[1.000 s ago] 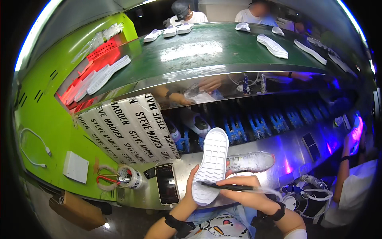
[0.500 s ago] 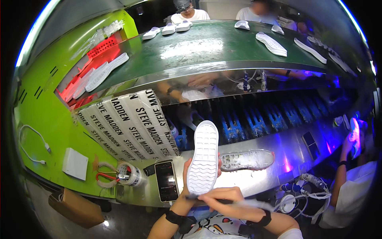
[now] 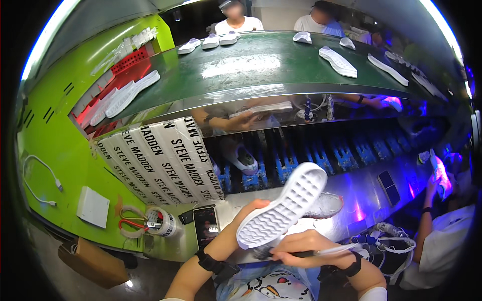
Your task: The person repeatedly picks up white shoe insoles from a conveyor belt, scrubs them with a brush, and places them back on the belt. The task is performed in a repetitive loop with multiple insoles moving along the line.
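Tilted rightward now, white sole (image 3: pixel 283 210) in left grip (image 3: pixel 240 220), brush (image 3: pixel 306 252) in right grip (image 3: pixel 301 246), above steel bench (image 3: pixel 371 193).

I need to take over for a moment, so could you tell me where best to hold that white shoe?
Grip the white shoe around its heel end from below-left, as the left hand does: the tread faces up and the toe tilts away, leaving the sole free.

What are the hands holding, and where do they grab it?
The left hand holds a white shoe, sole up, by its heel end. The right hand pinches a thin pen-like tool along its shaft.
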`<state>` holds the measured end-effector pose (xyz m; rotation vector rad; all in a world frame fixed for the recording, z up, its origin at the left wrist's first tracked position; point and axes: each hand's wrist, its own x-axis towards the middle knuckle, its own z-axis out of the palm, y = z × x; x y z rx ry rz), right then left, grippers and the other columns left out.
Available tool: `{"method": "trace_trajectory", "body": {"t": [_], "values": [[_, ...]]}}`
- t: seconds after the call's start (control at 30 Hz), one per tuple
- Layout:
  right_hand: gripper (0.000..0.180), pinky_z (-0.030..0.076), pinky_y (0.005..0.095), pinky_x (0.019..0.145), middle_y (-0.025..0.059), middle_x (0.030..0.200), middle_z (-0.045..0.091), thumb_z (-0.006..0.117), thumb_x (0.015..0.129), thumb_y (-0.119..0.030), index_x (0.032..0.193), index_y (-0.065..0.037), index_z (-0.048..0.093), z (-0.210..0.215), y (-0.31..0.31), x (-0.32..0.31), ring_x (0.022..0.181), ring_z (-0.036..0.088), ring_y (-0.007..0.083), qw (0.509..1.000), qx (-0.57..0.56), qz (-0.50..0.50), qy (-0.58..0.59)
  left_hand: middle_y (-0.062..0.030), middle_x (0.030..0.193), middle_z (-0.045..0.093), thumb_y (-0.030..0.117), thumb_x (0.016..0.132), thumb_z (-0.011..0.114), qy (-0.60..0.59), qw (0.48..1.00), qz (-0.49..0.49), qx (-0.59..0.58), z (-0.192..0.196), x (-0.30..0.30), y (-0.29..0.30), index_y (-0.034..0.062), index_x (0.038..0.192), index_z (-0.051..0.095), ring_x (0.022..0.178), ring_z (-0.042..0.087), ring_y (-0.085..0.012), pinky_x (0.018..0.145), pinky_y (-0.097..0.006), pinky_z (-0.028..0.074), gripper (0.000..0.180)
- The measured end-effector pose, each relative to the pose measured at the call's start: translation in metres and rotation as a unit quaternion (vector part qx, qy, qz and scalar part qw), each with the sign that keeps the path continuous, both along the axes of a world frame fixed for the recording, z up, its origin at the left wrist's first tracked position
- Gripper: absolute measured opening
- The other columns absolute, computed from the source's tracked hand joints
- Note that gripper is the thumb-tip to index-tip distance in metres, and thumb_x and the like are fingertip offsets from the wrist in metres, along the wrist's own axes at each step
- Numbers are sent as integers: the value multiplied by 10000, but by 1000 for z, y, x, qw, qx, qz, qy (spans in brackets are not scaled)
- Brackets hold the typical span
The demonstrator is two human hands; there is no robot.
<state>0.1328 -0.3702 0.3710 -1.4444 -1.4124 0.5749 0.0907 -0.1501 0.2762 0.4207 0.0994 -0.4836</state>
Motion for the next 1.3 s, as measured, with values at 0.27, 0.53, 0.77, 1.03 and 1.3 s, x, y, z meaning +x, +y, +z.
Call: {"method": "trace_trajectory", "body": {"t": [0.27,0.53,0.77,1.03,1.3], "values": [[116,543,306,708,114,907,700,633,877,-56,949,15,690,7,-14,6,771,685,241,998,-23,-3,-52,-99,1405,462,113,980,393,-172,929,-12,329,44,-24,2,52,1358,506,1295,438,-199,1082,-297,333,399],[153,541,302,739,136,1009,694,609,907,-78,977,27,696,-14,-31,28,807,685,199,999,-35,-25,-20,-49,974,700,396,902,620,-3,898,-68,434,69,-4,0,-9,1123,665,810,663,-111,714,-207,511,464],[174,518,247,638,117,817,698,568,900,-26,860,51,718,-35,-50,45,653,657,137,992,-41,-117,-3,-96,951,708,332,919,604,-43,871,-13,490,60,-9,-6,-33,1205,638,778,681,-130,672,-228,526,465],[116,528,293,685,157,943,697,580,887,-19,909,37,680,-33,-4,15,757,669,172,899,187,-375,-130,-257,1201,611,415,931,363,-12,992,124,2,6,-36,-33,-53,1359,449,1018,655,-368,873,-415,551,640],[165,514,280,732,107,1009,675,605,924,-104,1032,-5,682,-13,-38,-44,827,654,175,924,293,-229,88,-338,1193,560,377,936,440,-248,954,171,3,131,0,30,-105,1352,411,1009,627,-402,828,-477,564,638]]}}
